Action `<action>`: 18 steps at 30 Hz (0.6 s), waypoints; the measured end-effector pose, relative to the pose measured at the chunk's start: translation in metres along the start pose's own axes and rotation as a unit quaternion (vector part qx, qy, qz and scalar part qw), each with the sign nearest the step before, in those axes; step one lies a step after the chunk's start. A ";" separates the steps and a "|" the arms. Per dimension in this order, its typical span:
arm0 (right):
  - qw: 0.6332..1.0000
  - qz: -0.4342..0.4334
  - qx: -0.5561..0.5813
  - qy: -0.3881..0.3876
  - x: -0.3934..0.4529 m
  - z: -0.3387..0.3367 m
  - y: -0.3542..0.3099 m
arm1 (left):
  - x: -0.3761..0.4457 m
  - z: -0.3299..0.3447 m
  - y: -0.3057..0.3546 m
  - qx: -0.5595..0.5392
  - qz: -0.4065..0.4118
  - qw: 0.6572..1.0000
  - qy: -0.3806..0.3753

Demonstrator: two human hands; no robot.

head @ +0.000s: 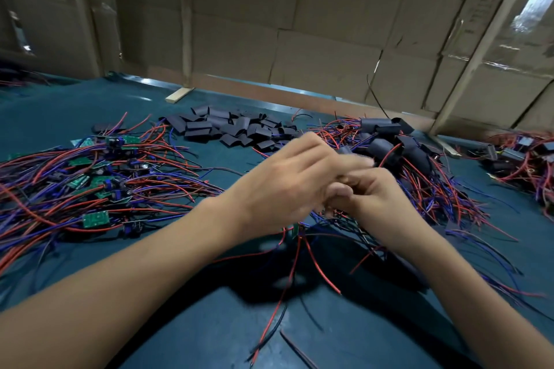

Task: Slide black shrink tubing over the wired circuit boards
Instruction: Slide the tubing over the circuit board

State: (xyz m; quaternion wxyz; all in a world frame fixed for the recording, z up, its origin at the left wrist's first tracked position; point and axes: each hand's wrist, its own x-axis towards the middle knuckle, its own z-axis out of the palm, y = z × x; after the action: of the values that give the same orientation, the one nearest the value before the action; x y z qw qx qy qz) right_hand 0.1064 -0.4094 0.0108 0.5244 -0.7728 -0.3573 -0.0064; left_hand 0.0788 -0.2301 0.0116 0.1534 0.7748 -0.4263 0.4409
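My two hands meet above the middle of the table. My right hand (pixel 374 198) has its fingers curled round the wires of a wired circuit board (pixel 295 229), whose green edge shows just below the hands. Red and black wires (pixel 317 269) trail from it toward me. My left hand (pixel 293 177) reaches across over the right one, its fingertips blurred. A dark piece, perhaps tubing, shows just behind those fingers; whether they hold it is unclear. A heap of loose black shrink tubing pieces (pixel 233 129) lies beyond the hands.
A pile of bare green boards with red and blue wires (pixel 99 183) covers the left of the teal table (pixel 209 323). Boards sleeved in black tubing (pixel 395 147) are heaped at the right, with another pile (pixel 524 159) further right. Cardboard walls (pixel 299 24) close off the back.
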 end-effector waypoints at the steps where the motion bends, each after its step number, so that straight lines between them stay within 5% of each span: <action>1: 0.998 0.017 0.060 0.014 0.001 0.001 0.001 | -0.002 -0.002 -0.005 -0.025 -0.029 0.999 -0.006; 6: 0.965 0.091 0.229 0.092 0.003 -0.008 0.006 | -0.027 -0.013 -0.035 -0.107 -0.227 0.947 -0.199; 9: 0.959 0.112 0.243 0.094 0.002 -0.013 0.005 | -0.039 -0.008 -0.048 -0.040 -0.222 0.928 -0.296; 16: 0.967 0.149 0.207 0.029 0.000 -0.030 0.000 | -0.036 -0.007 -0.053 0.054 -0.182 0.964 -0.185; 18: 0.971 0.169 0.161 -0.059 -0.004 -0.038 -0.005 | -0.035 -0.013 -0.057 0.104 -0.196 0.967 -0.128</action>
State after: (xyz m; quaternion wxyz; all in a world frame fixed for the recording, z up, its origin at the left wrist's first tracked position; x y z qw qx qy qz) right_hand 0.1142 -0.4420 0.0304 0.6130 -0.7267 -0.2482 0.1858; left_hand 0.1081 -0.1705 -0.0022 0.0993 0.9050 -0.2342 0.3410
